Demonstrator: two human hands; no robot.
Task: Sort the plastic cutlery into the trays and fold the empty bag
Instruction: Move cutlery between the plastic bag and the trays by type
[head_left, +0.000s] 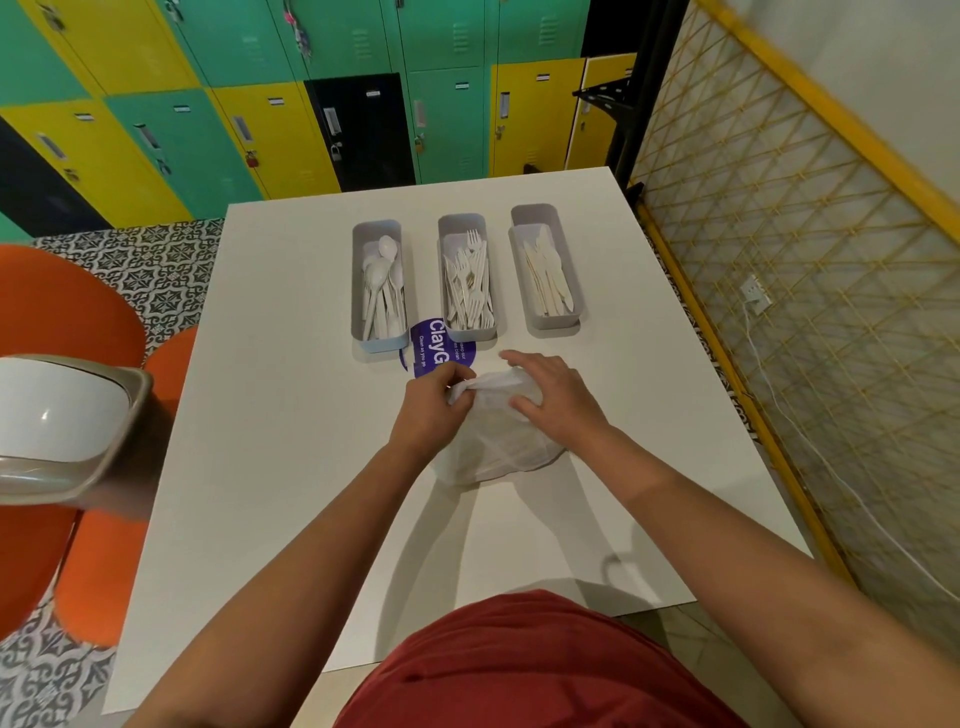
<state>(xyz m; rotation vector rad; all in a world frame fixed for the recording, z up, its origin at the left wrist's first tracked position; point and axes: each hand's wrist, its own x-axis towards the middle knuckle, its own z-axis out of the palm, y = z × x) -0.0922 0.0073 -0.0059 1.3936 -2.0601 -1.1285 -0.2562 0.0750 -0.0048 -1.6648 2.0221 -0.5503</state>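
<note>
Table (291, 395): white, square, set on patterned floor tiles (130, 270), with lockers (249, 104) behind, a yellow lattice screen (779, 260) to the right and orange chairs (62, 322) to the left. Three grey trays (543, 213) stand side by side at the far end, holding spoons (382, 286), forks (470, 280) and knives (548, 275), with a purple sticker (441, 353) just in front. Bag (498, 441) lies near the trays; left hand (434, 410) pinches its top edge, right hand (553, 397) presses flat on it, fingers spread.
</note>
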